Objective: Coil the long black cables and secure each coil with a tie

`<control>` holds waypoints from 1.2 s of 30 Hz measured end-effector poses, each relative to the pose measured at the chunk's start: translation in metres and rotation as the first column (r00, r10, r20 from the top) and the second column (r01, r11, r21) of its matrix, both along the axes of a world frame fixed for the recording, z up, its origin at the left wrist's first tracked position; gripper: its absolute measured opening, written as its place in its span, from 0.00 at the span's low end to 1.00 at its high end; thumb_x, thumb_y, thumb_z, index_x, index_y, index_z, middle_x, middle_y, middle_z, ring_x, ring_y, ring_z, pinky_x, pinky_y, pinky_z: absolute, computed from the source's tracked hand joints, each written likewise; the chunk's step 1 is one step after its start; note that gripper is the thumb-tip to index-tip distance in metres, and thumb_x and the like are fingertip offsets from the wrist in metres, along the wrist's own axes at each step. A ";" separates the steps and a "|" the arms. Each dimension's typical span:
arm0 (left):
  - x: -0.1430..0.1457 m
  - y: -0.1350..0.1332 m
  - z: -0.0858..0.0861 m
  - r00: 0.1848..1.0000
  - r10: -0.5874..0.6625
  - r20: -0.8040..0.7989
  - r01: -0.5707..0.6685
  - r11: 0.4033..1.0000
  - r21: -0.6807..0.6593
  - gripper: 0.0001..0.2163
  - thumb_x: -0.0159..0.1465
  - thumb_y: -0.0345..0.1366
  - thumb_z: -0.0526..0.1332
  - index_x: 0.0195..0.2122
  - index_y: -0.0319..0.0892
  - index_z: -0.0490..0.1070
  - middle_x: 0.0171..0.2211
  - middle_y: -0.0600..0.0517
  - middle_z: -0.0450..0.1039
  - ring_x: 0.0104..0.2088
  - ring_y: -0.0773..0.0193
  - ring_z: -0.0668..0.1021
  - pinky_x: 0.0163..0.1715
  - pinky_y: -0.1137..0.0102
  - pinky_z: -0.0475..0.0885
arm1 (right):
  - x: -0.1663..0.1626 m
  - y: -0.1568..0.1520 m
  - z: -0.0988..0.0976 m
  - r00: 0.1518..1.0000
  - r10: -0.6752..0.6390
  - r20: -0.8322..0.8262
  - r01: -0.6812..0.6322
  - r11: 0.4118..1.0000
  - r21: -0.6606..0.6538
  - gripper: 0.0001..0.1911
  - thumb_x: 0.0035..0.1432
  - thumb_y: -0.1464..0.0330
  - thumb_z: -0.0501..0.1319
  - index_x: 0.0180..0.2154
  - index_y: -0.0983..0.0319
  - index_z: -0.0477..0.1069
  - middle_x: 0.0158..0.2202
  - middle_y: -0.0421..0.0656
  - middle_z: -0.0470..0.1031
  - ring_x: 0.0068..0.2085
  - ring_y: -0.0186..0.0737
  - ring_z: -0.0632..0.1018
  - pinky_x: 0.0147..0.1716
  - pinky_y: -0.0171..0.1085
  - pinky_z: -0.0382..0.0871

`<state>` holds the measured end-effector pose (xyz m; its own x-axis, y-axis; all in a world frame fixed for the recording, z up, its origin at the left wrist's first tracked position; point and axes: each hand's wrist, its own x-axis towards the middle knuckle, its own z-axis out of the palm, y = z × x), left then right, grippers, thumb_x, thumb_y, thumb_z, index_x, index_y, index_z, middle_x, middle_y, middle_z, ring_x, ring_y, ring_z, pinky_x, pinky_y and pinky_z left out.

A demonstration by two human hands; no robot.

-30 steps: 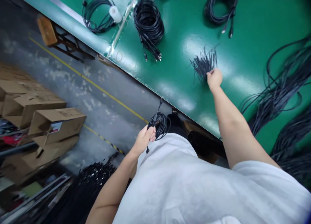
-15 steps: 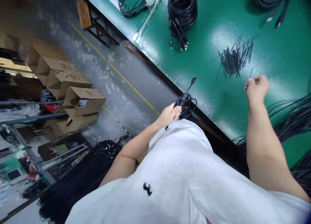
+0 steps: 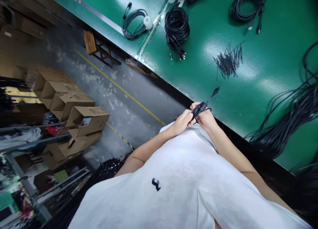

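A black cable [image 3: 199, 109] is bundled in a small coil at the table's front edge, its plug end pointing up over the green surface. My left hand [image 3: 182, 123] is closed on the near side of the bundle. My right hand [image 3: 206, 119] reaches around behind it, fingers curled about the same cable, partly hidden by it. A thin dark strip shows by the right fingertips; whether they pinch it I cannot tell. Beyond, a loose pile of short black twist ties [image 3: 229, 61] lies on the green table [image 3: 211, 30].
Cable coils lie at the back: a large bundle [image 3: 177, 27], one on the left [image 3: 134, 27] by a white roll [image 3: 147, 22], one on the right [image 3: 248, 10]. A heap of long cables [image 3: 280, 129] covers the right side. A wooden stool [image 3: 90, 43] and cardboard boxes [image 3: 86, 121] stand at left.
My right hand has come back from near the twist tie pile, where it pinched a thin dark strip, to the cable in my left hand. The view has shifted.
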<state>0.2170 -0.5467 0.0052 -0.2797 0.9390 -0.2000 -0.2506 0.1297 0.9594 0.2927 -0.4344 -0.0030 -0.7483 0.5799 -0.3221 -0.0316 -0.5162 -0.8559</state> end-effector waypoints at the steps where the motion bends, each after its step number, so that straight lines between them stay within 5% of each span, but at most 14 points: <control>1: -0.001 -0.001 -0.002 0.999 0.040 0.006 -0.040 0.999 0.012 0.21 0.67 0.56 0.52 0.42 0.41 0.61 0.24 0.58 0.64 0.24 0.71 0.65 0.29 0.72 0.63 | -0.001 0.002 0.003 1.000 0.020 -0.005 -0.020 1.000 0.003 0.13 0.43 0.65 0.69 0.30 0.61 0.68 0.22 0.34 0.65 0.21 0.26 0.64 0.20 0.28 0.59; 6: -0.015 -0.006 -0.002 0.988 0.129 -0.084 -0.129 0.992 0.003 0.29 0.67 0.52 0.56 0.63 0.39 0.57 0.31 0.54 0.69 0.28 0.70 0.68 0.32 0.72 0.65 | 0.001 -0.004 0.009 0.971 0.239 0.017 -0.240 0.970 0.050 0.11 0.52 0.60 0.63 0.31 0.62 0.69 0.19 0.36 0.66 0.24 0.34 0.72 0.29 0.35 0.69; 8: -0.022 -0.008 0.001 0.980 0.143 -0.137 -0.146 0.989 -0.012 0.26 0.69 0.48 0.54 0.63 0.39 0.60 0.30 0.54 0.68 0.28 0.70 0.67 0.33 0.72 0.65 | 0.002 -0.007 0.007 0.964 0.248 0.092 -0.263 0.941 0.212 0.11 0.56 0.60 0.60 0.31 0.63 0.69 0.24 0.40 0.71 0.28 0.35 0.74 0.34 0.37 0.70; 10: -0.026 -0.009 0.003 0.966 0.172 -0.191 -0.179 0.984 -0.016 0.23 0.70 0.46 0.51 0.61 0.38 0.64 0.28 0.56 0.66 0.27 0.71 0.66 0.33 0.73 0.65 | 0.005 -0.008 0.007 0.972 0.138 0.189 -0.218 0.830 0.513 0.10 0.59 0.62 0.58 0.32 0.62 0.70 0.29 0.42 0.74 0.31 0.35 0.74 0.35 0.36 0.69; 11: -0.028 -0.009 0.003 0.957 0.186 -0.222 -0.195 0.981 -0.020 0.22 0.71 0.45 0.50 0.60 0.38 0.65 0.28 0.56 0.65 0.27 0.71 0.65 0.33 0.73 0.65 | 0.006 -0.007 0.007 0.972 0.069 0.224 -0.207 0.702 0.681 0.10 0.61 0.63 0.57 0.33 0.62 0.71 0.32 0.43 0.74 0.33 0.36 0.74 0.36 0.36 0.68; 13: -0.030 -0.008 0.003 0.941 0.178 -0.288 -0.200 0.979 -0.048 0.20 0.71 0.42 0.50 0.59 0.38 0.67 0.28 0.56 0.66 0.27 0.70 0.66 0.34 0.73 0.65 | 0.009 -0.003 0.009 0.961 -0.001 0.276 -0.261 0.316 0.912 0.12 0.66 0.65 0.53 0.35 0.63 0.72 0.34 0.45 0.74 0.35 0.38 0.73 0.35 0.37 0.66; 15: -0.033 -0.006 0.003 0.932 0.109 -0.344 -0.154 0.983 -0.105 0.20 0.71 0.38 0.50 0.61 0.38 0.65 0.28 0.56 0.66 0.28 0.70 0.67 0.34 0.72 0.65 | 0.010 0.005 0.014 0.935 0.029 0.352 -0.347 -0.113 0.931 0.16 0.68 0.69 0.48 0.36 0.65 0.73 0.33 0.48 0.74 0.34 0.39 0.72 0.35 0.38 0.65; 17: -0.037 -0.004 0.004 0.934 0.004 -0.358 -0.067 0.984 -0.164 0.21 0.70 0.36 0.51 0.63 0.39 0.63 0.27 0.56 0.66 0.28 0.69 0.68 0.34 0.72 0.65 | 0.009 0.015 0.021 0.898 0.102 0.427 -0.339 -0.457 0.822 0.18 0.69 0.72 0.46 0.37 0.67 0.74 0.34 0.50 0.74 0.35 0.41 0.72 0.36 0.41 0.65; 18: -0.038 -0.003 0.005 0.937 -0.040 -0.348 -0.025 0.983 -0.181 0.21 0.69 0.35 0.52 0.63 0.38 0.63 0.27 0.56 0.66 0.28 0.68 0.68 0.35 0.72 0.66 | 0.007 0.021 0.025 0.882 0.160 0.443 -0.279 -0.581 0.764 0.19 0.69 0.74 0.45 0.38 0.67 0.74 0.37 0.51 0.75 0.37 0.41 0.73 0.40 0.42 0.66; 20: -0.041 -0.001 0.007 0.947 -0.089 -0.308 0.031 0.981 -0.191 0.20 0.68 0.34 0.53 0.61 0.36 0.66 0.26 0.55 0.67 0.28 0.68 0.68 0.35 0.71 0.66 | 0.003 0.031 0.035 0.854 0.272 0.444 -0.118 -0.729 0.675 0.19 0.69 0.75 0.44 0.41 0.66 0.74 0.46 0.53 0.75 0.46 0.43 0.73 0.48 0.45 0.66; 24: -0.043 0.001 0.009 0.985 -0.083 -0.155 0.058 0.986 -0.158 0.21 0.67 0.32 0.54 0.61 0.34 0.67 0.25 0.55 0.66 0.27 0.67 0.67 0.35 0.70 0.67 | -0.003 0.040 0.054 0.840 0.306 0.448 0.011 -0.836 0.549 0.18 0.69 0.75 0.46 0.38 0.66 0.74 0.38 0.49 0.75 0.41 0.42 0.73 0.42 0.43 0.66; 28: -0.043 0.004 0.005 0.999 0.024 0.022 -0.020 0.989 -0.148 0.25 0.65 0.28 0.55 0.65 0.34 0.62 0.24 0.56 0.66 0.27 0.68 0.67 0.36 0.70 0.66 | -0.006 0.036 0.064 0.856 0.274 0.438 0.075 -0.904 0.420 0.15 0.69 0.76 0.48 0.46 0.71 0.73 0.33 0.47 0.72 0.33 0.38 0.70 0.34 0.40 0.62; 36: -0.044 0.006 0.001 0.977 0.166 0.133 -0.144 0.976 -0.163 0.36 0.64 0.31 0.60 0.71 0.35 0.47 0.30 0.54 0.71 0.29 0.68 0.69 0.36 0.70 0.67 | -0.016 0.018 0.068 0.845 0.098 0.525 -0.073 -0.953 0.294 0.15 0.65 0.78 0.49 0.32 0.70 0.73 0.30 0.48 0.69 0.31 0.41 0.68 0.28 0.42 0.52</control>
